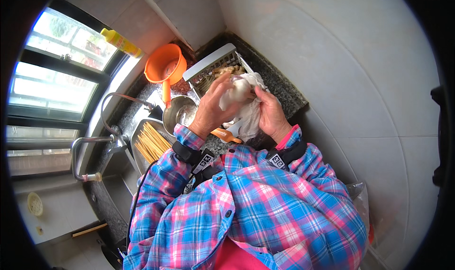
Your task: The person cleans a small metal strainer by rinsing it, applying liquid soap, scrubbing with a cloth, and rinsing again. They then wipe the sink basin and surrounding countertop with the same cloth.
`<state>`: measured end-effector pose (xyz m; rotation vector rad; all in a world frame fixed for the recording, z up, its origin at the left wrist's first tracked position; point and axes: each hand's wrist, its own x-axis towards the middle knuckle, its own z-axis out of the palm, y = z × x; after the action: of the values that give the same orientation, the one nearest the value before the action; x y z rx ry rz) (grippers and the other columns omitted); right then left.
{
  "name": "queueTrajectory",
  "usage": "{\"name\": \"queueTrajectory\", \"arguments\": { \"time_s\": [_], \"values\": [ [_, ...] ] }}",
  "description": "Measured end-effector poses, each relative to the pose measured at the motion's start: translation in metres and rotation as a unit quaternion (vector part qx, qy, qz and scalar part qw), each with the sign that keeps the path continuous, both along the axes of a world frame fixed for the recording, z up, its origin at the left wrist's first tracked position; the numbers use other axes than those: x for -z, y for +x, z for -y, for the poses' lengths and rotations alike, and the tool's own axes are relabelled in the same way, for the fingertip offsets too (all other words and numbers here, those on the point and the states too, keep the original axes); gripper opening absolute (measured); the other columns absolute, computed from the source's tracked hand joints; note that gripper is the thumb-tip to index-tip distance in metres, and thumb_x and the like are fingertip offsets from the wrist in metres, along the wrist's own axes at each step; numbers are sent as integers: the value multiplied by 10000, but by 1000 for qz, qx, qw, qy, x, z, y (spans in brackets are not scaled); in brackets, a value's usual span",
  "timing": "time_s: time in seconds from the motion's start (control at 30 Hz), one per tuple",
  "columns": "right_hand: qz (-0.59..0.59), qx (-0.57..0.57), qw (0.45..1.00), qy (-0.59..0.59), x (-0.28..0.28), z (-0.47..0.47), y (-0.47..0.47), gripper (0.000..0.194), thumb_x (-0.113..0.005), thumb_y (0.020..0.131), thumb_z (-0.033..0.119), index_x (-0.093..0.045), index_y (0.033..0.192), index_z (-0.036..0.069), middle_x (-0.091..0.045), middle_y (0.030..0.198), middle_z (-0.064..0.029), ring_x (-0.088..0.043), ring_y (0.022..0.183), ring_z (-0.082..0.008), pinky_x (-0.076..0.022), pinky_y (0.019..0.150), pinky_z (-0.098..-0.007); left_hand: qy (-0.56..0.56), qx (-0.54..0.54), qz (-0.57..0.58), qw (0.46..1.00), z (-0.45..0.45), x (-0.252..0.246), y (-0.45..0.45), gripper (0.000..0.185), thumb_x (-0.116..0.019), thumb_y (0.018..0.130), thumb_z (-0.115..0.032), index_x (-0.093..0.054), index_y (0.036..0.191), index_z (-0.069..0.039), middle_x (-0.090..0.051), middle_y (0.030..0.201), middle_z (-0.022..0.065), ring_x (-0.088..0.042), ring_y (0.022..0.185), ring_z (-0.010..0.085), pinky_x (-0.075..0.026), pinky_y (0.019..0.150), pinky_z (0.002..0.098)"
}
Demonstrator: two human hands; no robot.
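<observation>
A whitish bulb (241, 90), which looks like garlic, sits in a crumpled white wrap (250, 115); cloth or thin plastic, I cannot tell. My right hand (272, 115) grips the wrap from the right, thumb up against the bulb. On the other side my left hand (211, 108) is blurred, its fingers spread around the bulb's left side; whether it touches is unclear. Just beyond both hands stands a grey slatted basket (209, 62) with knobbly ginger-like pieces (229, 71) in it. Below the wrap lies a tool with an orange handle (225, 135), its other end partly hidden.
Left of the basket are an orange dipper (165, 64) and a metal pot (177, 112). Wooden chopsticks (151, 142) lie in a metal tray (137, 122). A curved faucet (75, 156) reaches over the sink (121, 179). A yellow bottle (121, 42) stands by the window. Tiled wall (341, 74) bounds the right.
</observation>
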<state>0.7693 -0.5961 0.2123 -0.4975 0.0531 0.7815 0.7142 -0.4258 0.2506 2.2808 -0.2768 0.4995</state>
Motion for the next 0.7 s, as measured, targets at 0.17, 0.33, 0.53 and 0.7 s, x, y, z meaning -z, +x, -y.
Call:
{"name": "queueTrajectory", "arguments": {
  "time_s": [0.17, 0.33, 0.53, 0.7],
  "values": [
    [83, -26, 994, -61, -1, 3, 2, 356, -565, 950, 202, -515, 1241, 3, -577, 1200, -94, -587, 1078, -195, -504, 916, -341, -58, 29, -132, 989, -3, -14, -7, 470, -788, 681, -90, -521, 1064, -34, -581, 1159, 92, -589, 1027, 199, -478, 902, 322],
    [48, -51, 993, -94, -5, 1, -2, 313, -622, 916, 178, -572, 1157, -14, -633, 1101, -104, -624, 988, -175, -522, 849, -316, -63, -67, -12, 996, 3, -11, 2, 450, -747, 674, -66, -529, 1068, -52, -549, 1042, 111, -585, 930, 257, -504, 792, 341],
    [292, 122, 916, -244, -6, 0, -10, 235, -565, 919, 78, -578, 1135, -15, -638, 1054, -73, -608, 932, -132, -500, 813, -292, 105, -51, 10, 993, -7, -9, 5, 555, -775, 657, -92, -523, 1151, -56, -517, 1041, 129, -576, 918, 296, -514, 743, 351],
    [459, 98, 811, -350, -12, -2, -18, 313, -497, 910, 6, -540, 1220, -6, -647, 1042, -89, -590, 962, -144, -461, 859, -290, 91, -7, -54, 994, 9, 4, 6, 665, -797, 608, -149, -454, 1139, 57, -496, 975, 192, -535, 941, 370, -488, 767, 428]
  ]
}}
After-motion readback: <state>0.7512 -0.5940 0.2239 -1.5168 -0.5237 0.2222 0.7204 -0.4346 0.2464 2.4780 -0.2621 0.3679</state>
